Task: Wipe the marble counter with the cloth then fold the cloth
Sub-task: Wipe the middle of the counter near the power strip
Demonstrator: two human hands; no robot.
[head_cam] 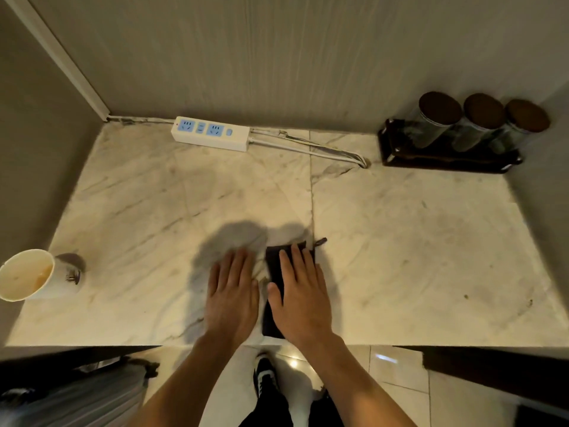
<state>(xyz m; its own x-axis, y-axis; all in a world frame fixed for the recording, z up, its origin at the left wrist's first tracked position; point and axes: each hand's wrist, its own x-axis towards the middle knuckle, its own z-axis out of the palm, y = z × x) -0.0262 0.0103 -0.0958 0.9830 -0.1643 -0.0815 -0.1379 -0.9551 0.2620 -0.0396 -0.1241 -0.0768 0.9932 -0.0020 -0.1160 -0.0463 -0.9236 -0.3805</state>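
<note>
A dark cloth (275, 266), folded into a narrow strip, lies on the marble counter (415, 241) near its front edge. My right hand (300, 294) rests flat on top of the cloth with fingers spread, covering most of it. A small tag of the cloth sticks out at its far right corner. My left hand (232, 291) lies flat on the bare marble just left of the cloth, fingers together and extended, holding nothing.
A white power strip (211, 133) with its cable lies along the back wall. Three dark-lidded jars (480, 124) stand on a dark tray (446, 158) at the back right. A paper cup (30, 274) sits at the counter's left edge.
</note>
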